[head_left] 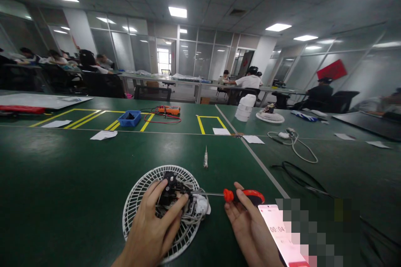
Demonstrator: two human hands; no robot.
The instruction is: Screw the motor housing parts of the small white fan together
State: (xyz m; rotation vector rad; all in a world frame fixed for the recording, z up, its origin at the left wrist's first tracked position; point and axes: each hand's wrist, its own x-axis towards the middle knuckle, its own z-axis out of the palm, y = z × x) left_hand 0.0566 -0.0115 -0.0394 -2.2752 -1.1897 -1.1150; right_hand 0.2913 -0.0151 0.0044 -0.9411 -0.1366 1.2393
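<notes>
A white round fan grille [138, 194] lies on the green table near me, with a black motor assembly [171, 190] and white wires on top of it. My left hand [153, 225] grips the motor assembly, fingers curled around it. My right hand [247, 225] holds the red handle of a screwdriver [232, 194] between its fingers, and the metal shaft points left into the motor assembly. A phone [282, 233] showing a timer rests against my right wrist.
A small tester screwdriver [206, 158] lies beyond the grille. Further off are a blue bin [130, 118], an orange multimeter [169, 110], paper slips, a white jug [246, 107], another fan [270, 116], and cables [297, 150]. Other people sit at distant tables.
</notes>
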